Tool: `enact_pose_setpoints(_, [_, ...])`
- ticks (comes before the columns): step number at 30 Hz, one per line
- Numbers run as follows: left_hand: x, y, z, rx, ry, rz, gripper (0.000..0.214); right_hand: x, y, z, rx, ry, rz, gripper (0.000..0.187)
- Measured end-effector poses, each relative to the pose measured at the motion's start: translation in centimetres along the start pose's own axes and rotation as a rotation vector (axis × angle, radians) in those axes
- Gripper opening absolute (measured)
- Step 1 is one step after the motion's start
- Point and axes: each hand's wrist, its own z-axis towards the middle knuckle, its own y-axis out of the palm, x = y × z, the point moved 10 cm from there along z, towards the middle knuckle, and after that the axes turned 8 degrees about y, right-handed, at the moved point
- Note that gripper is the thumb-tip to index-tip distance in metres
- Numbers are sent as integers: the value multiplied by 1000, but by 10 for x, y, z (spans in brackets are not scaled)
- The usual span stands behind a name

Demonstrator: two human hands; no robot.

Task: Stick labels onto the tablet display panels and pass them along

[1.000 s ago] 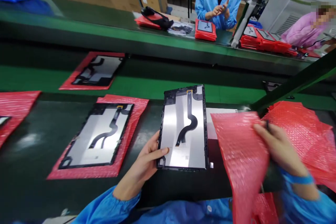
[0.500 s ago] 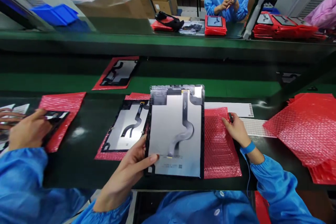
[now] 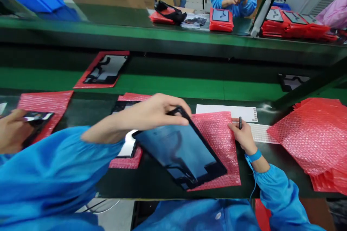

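My left hand (image 3: 162,110) grips one end of a tablet display panel (image 3: 181,151), which hangs tilted, its flex cable showing on the greyish back. The panel overlaps the left part of a red bubble-wrap bag (image 3: 217,133) lying on the bench. At the bag's upper right edge is my right hand (image 3: 242,133), closed around a slim black pen-like object (image 3: 240,122) with fingertips touching the bag. A blue wrist strap (image 3: 255,156) circles that wrist. Behind my left forearm a second display panel (image 3: 127,149), partly hidden, rests on another red bag (image 3: 138,160).
Red bubble bags (image 3: 314,137) are piled at right. White label sheets (image 3: 225,111) lie beyond my right hand. Another display on a red bag (image 3: 108,68) sits on the green conveyor (image 3: 162,86). At left a co-worker's hand (image 3: 12,130) holds a dark panel.
My left hand has rotated the panel from nearly upright to a slant and now holds it from above. The right hand stays by the bag. The display on the conveyor appears further left.
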Motion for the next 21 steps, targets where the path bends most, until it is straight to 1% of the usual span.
enact_pose_setpoints(1, [-3, 27, 23, -166, 46, -37, 30, 2, 2, -1, 16, -3, 9, 55])
enact_pose_setpoints(2, [-5, 51, 42, -289, 95, -78, 27, 2, 3, -1, 33, -7, 15, 53])
enact_pose_setpoints(3, [-8, 72, 59, -377, 148, -120, 25, 3, 4, -2, 46, -10, 18, 52])
enact_pose_setpoints(6, [-25, 129, 98, -569, 233, -146, 23, 1, 5, -4, 59, -16, 16, 47])
enact_pose_setpoints(8, [-37, 155, 115, -640, 256, -77, 21, -1, 8, -6, 47, -23, 7, 43])
enact_pose_setpoints(9, [-42, 163, 122, -653, 267, -32, 21, -2, 9, -7, 41, -27, 1, 41])
enact_pose_setpoints(12, [-55, 175, 134, -635, 291, 78, 24, -6, 10, -11, 41, -34, -20, 36])
enact_pose_setpoints(14, [-63, 177, 133, -598, 289, 113, 25, -11, 5, -15, 48, -46, -75, 33])
enact_pose_setpoints(16, [-68, 174, 126, -535, 311, 197, 26, -19, -6, -19, 60, -60, -159, 34])
enact_pose_setpoints(18, [-68, 168, 116, -449, 357, 364, 30, -30, -27, -19, 74, -78, -216, 39])
enact_pose_setpoints(21, [-56, 160, 104, -305, 418, 674, 36, -49, -77, -8, 161, -146, -198, 50])
